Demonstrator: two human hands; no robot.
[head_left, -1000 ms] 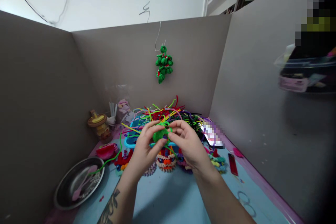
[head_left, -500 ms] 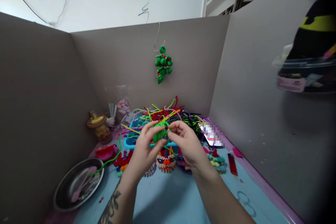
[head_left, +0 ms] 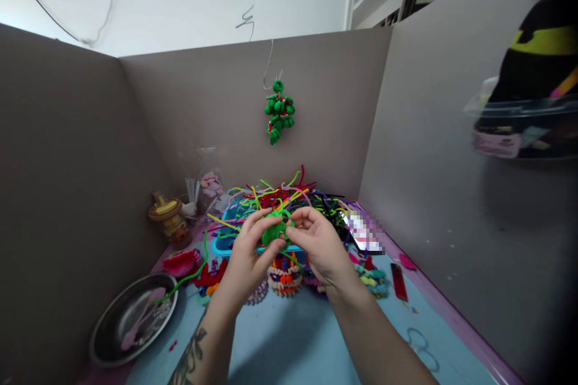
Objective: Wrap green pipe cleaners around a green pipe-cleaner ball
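A bright green pipe-cleaner piece [head_left: 273,231], rounded and fuzzy, is held up between both hands over the table. My left hand [head_left: 256,246] grips its left side with thumb and fingers. My right hand [head_left: 316,245] pinches at its right edge, where a loop of green stem stands out; the fingertips partly hide what they hold. A long green strand [head_left: 192,277] trails leftward down to a metal bowl [head_left: 103,319]. Below the hands sits a fuzzy orange and peach figure [head_left: 285,280], with other colourful figures partly hidden beside it.
A blue tray [head_left: 221,246] behind the hands bears a heap of coloured pipe cleaners [head_left: 271,195]. To its right lies a phone [head_left: 363,234]. A yellow-lidded jar [head_left: 169,219] stands at left. Scissors [head_left: 423,349] lie front right. A green ornament [head_left: 279,111] hangs from the grey partition [head_left: 203,96].
The green piece has turned slightly, showing more of its face and loop. My right fingers have shifted a little along its edge. My left hand keeps its grip.
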